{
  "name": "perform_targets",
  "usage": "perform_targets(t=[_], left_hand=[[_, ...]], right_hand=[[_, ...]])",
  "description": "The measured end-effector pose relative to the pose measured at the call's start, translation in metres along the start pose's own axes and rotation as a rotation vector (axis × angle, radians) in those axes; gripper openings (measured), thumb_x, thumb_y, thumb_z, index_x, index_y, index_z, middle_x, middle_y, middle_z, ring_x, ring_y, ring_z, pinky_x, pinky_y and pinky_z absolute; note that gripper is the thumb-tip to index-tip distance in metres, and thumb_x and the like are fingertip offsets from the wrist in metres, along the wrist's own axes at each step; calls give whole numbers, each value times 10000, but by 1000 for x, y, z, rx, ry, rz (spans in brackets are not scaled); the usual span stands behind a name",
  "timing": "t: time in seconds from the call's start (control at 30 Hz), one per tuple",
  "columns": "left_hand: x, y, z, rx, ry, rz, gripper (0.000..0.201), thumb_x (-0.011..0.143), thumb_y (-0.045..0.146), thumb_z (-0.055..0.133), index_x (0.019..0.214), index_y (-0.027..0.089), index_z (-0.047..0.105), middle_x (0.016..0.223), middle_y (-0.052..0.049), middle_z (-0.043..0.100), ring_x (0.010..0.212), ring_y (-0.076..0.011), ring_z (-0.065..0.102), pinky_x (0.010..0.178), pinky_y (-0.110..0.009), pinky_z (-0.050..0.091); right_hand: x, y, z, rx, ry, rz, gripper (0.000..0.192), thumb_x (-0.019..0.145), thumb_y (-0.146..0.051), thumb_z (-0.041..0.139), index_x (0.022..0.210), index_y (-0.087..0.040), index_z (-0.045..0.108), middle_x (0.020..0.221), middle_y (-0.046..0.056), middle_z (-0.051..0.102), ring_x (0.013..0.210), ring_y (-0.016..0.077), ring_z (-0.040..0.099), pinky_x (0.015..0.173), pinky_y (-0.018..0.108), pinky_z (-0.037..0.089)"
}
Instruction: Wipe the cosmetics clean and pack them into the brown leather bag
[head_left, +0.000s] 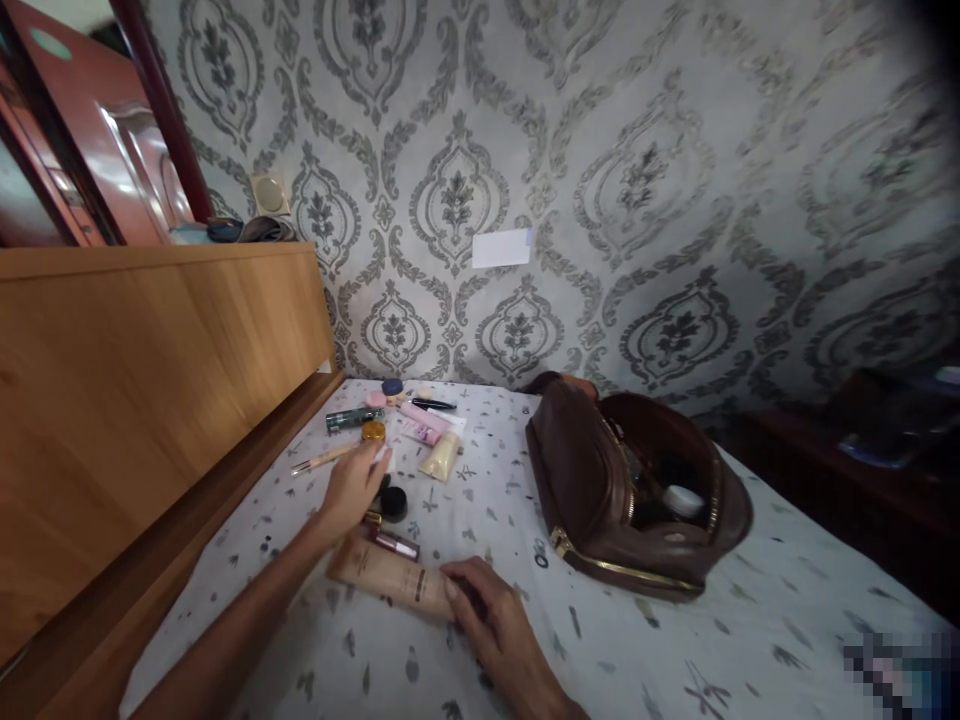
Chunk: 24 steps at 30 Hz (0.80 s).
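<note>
My right hand [491,610] has its fingers and thumb closed at the near right end of a beige squeeze tube [394,578], which lies on the printed sheet. Higher up, my left hand [351,492] reaches into the group of cosmetics, its fingers drawn together by a small whitish item [385,462] whose kind I cannot make out. Just beyond those fingertips is a jar with an amber-gold lid [373,430]. A round black container [393,503] sits right of my left wrist. Between it and the beige tube lies a lip gloss tube [397,543].
A brown leather bag [585,480] gapes unzipped at the right, with a white round item [684,500] inside. Pink tubes [426,420], a cream-yellow tube [441,457], a dark green tube [354,419] and a brush [324,458] lie around. A wooden board [165,370] borders the left.
</note>
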<state>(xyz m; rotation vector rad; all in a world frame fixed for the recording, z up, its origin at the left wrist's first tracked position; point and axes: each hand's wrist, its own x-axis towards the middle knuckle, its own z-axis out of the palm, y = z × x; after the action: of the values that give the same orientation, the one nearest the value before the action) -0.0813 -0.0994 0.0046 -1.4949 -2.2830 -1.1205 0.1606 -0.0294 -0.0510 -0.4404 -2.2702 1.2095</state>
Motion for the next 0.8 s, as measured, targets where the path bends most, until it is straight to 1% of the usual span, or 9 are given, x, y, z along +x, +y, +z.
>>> perform_targets(t=[0.07, 0.2, 0.3, 0.4, 0.47, 0.53, 0.6, 0.7, 0.8], left_hand=[[30, -15, 4, -28, 7, -35, 298, 950, 344, 392, 971, 188, 645, 887, -80, 709, 827, -241, 647, 804, -352, 486], [91, -45, 22, -44, 24, -98, 326, 894, 231, 411, 1103, 197, 658, 1007, -63, 729, 935, -229, 649, 867, -333, 485], [131, -65, 33, -29, 39, -150, 338, 856, 184, 417, 1051, 192, 693, 1024, -57, 728, 961, -225, 643, 877, -318, 479], [159, -83, 34, 1, 27, -211, 312, 846, 185, 417, 969, 189, 704, 902, -40, 725, 868, -210, 637, 790, -290, 483], [168, -94, 30, 14, -4, -239, 285, 843, 204, 432, 940, 186, 699, 847, -33, 714, 829, -204, 622, 750, -279, 472], [169, -101, 26, 16, -52, -242, 253, 842, 250, 463, 913, 179, 696, 843, -38, 710, 828, -208, 611, 750, -281, 462], [164, -106, 23, 6, -117, -222, 254, 844, 319, 494, 873, 168, 697, 847, -51, 708, 838, -220, 602, 776, -294, 457], [150, -107, 19, -40, -232, -164, 289, 835, 411, 540, 826, 175, 707, 887, -60, 718, 893, -234, 598, 835, -303, 448], [138, -105, 15, -111, -345, -134, 276, 755, 465, 657, 770, 197, 719, 878, -47, 721, 914, -241, 603, 852, -300, 446]], right_hand=[[0, 1, 0, 2, 1, 5, 280, 959, -362, 432, 934, -192, 653, 847, 54, 665, 756, 181, 632, 680, 276, 477], [1, 6, 1, 24, -3, 10, 283, 977, -352, 414, 962, -194, 649, 887, 60, 673, 816, 185, 649, 731, 282, 493], [3, 11, 0, 35, 17, -6, 281, 984, -347, 410, 968, -198, 647, 890, 58, 674, 832, 185, 655, 742, 279, 501], [5, 12, -1, 46, 27, -16, 274, 985, -342, 414, 963, -205, 651, 874, 55, 675, 805, 185, 657, 718, 279, 506], [5, 12, -2, 58, 19, -7, 273, 985, -342, 415, 962, -208, 651, 872, 57, 675, 799, 188, 658, 708, 282, 510], [6, 10, -3, 65, 2, 9, 268, 982, -340, 418, 966, -206, 649, 887, 65, 674, 821, 195, 658, 719, 290, 513], [6, 9, -4, 64, -18, 19, 267, 978, -339, 420, 973, -202, 648, 902, 73, 669, 835, 198, 653, 726, 296, 512], [6, 7, -5, 52, -46, 24, 271, 979, -346, 421, 977, -200, 651, 896, 72, 660, 813, 193, 642, 712, 295, 508], [6, 5, -5, 38, -53, 18, 255, 972, -340, 436, 978, -202, 651, 882, 67, 654, 785, 191, 635, 690, 294, 506]])
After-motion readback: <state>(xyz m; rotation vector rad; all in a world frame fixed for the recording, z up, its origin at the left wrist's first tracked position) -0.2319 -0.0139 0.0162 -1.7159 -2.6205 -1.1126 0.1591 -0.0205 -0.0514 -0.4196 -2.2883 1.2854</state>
